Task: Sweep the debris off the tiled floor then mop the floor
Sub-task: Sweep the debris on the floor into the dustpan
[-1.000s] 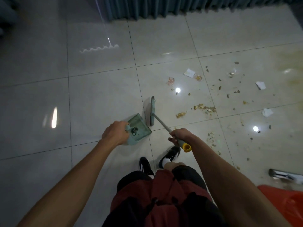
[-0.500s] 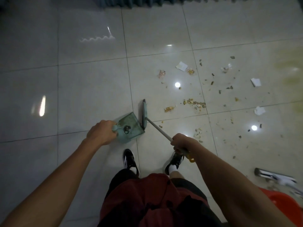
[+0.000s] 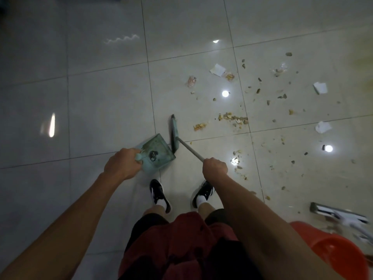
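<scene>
My left hand (image 3: 122,164) grips the handle of a teal dustpan (image 3: 156,153) resting on the tiled floor (image 3: 101,110), with a small dark scrap inside it. My right hand (image 3: 215,167) holds the grey stick of a teal broom (image 3: 174,134); its head stands edge-on just right of the dustpan's mouth. Debris (image 3: 234,118) of crumbs, small stones and torn white paper (image 3: 217,70) is scattered over the tiles to the right of the broom. A mop head (image 3: 339,215) lies at the lower right.
An orange bucket (image 3: 331,251) sits at the bottom right beside the mop. My two feet in black shoes (image 3: 159,194) stand just behind the dustpan. A yellowish stain (image 3: 361,63) marks the floor at the far right. Ceiling lights reflect off the glossy tiles.
The view has tilted down and the curtain has left the frame. The broom head has come in closer to the dustpan's mouth. Both hands keep their grips.
</scene>
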`<action>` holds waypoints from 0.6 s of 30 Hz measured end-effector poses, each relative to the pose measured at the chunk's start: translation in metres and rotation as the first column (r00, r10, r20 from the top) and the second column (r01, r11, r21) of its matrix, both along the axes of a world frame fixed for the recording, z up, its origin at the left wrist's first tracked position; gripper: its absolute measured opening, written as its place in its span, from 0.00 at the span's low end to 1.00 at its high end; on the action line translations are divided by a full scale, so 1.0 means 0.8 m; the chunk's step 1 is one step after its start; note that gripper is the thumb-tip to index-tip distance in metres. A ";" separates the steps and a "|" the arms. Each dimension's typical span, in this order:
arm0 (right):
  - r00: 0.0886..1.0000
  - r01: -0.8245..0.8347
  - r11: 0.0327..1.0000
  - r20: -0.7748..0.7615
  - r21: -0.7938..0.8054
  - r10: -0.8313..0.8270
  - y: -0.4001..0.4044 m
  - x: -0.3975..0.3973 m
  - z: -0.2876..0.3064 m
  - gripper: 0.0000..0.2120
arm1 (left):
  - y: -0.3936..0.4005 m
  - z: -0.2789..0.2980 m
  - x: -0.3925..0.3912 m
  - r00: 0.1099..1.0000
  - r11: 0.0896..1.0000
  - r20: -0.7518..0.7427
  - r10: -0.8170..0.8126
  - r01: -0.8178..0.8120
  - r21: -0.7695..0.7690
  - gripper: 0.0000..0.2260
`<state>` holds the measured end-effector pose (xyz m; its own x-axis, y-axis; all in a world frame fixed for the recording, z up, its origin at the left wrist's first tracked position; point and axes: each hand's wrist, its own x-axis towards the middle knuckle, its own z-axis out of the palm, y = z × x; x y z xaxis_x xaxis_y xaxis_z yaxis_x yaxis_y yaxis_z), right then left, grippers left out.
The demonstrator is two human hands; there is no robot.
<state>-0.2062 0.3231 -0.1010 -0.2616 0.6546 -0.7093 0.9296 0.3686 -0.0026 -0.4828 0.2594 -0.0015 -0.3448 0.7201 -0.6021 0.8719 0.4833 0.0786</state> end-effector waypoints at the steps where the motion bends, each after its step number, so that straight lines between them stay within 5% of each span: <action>1: 1.000 -0.001 1.000 0.003 0.002 0.001 0.004 0.008 0.000 0.15 | 0.006 0.001 0.007 1.000 1.000 0.007 -0.007 0.007 0.005 0.09; 18: 0.975 0.152 0.982 0.149 0.109 -0.168 0.028 0.197 0.025 0.13 | 0.102 0.003 0.129 0.977 0.980 0.078 -0.201 0.200 0.022 0.03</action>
<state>-0.0486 0.3457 -0.0811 -0.0384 0.7464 -0.6644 0.9625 0.2063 0.1761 -0.3794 0.3407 0.0012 -0.1443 0.7783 -0.6111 0.9417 0.2976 0.1566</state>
